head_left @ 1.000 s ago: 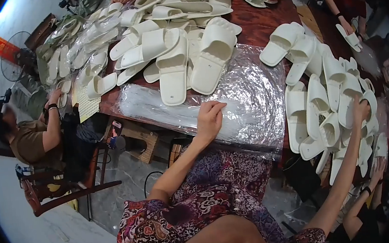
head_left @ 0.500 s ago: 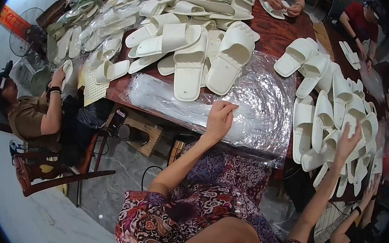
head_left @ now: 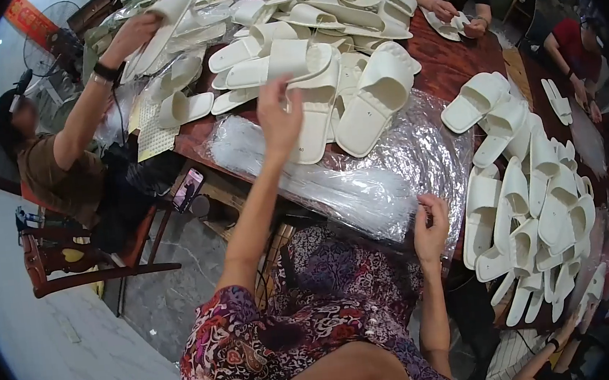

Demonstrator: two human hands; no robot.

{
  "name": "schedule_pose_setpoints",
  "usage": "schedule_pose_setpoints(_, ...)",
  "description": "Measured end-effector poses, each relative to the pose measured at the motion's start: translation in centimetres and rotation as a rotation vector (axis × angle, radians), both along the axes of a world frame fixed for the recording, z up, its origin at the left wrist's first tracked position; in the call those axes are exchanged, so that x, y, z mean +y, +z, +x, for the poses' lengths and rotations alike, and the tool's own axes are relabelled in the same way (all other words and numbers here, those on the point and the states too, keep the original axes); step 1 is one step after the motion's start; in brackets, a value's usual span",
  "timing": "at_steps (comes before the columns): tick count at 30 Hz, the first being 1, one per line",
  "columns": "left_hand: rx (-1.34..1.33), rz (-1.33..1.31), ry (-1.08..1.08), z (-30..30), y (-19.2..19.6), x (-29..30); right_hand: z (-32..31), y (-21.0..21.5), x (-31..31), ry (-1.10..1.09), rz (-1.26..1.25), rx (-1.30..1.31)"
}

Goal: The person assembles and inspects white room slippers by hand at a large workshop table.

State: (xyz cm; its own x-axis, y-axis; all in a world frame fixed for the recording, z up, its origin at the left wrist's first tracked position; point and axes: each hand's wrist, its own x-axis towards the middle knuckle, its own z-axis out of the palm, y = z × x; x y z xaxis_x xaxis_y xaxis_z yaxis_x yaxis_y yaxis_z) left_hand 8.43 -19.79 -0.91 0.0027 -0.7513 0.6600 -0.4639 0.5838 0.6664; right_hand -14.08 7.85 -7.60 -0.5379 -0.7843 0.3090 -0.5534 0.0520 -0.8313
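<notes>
My left hand [head_left: 279, 115] is raised above the dark wooden table [head_left: 454, 66] with its fingers spread and nothing in it. It hovers just left of a pair of white slide slippers [head_left: 355, 104] lying in the middle. A stack of clear plastic bags [head_left: 362, 177] covers the near table edge. My right hand [head_left: 431, 225] sits at the near right corner of that stack, its fingers pinched on the plastic edge. My patterned dress [head_left: 317, 321] fills the lower middle of the view.
White slippers are heaped at the table's far side [head_left: 316, 6] and along its right edge [head_left: 533, 204]. A seated person in a brown top [head_left: 53, 170] at the left lifts a slipper [head_left: 163, 20]. A phone [head_left: 187, 190], a wooden chair [head_left: 70, 264] and other people's hands [head_left: 449, 15] are nearby.
My left hand has lifted off the plastic bags and reached forward toward the slippers. My right hand has left the slipper pile at the right and come to the plastic's near edge.
</notes>
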Motion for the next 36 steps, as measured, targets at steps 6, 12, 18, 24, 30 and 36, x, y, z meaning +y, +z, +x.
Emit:
schedule_pose_setpoints(6,-0.209,-0.043,0.145,3.1,-1.5,-8.1,0.0,-1.1,0.3,0.0,0.005,0.026)
schedule_pose_setpoints(12,0.013,0.161,-0.101,2.9,-1.5,-8.6,0.4,-1.2,0.5,-0.028,0.032,0.135)
schedule_pose_setpoints(18,0.094,0.291,-0.156,3.7,-0.6,-8.7,0.6,-1.6,0.5,-0.044,0.051,0.113)
schedule_pose_setpoints(24,-0.049,0.096,0.169,6.8,0.1,-9.9,0.6,-1.6,0.4,-0.034,0.051,0.16)
schedule_pose_setpoints(30,-0.206,0.042,0.667,13.1,-2.9,-15.4,0.5,-1.8,0.4,-0.039,0.053,0.181)
schedule_pose_setpoints(36,-0.028,0.154,0.536,16.1,-3.9,-17.6,0.4,-2.1,0.4,-0.04,0.051,0.206)
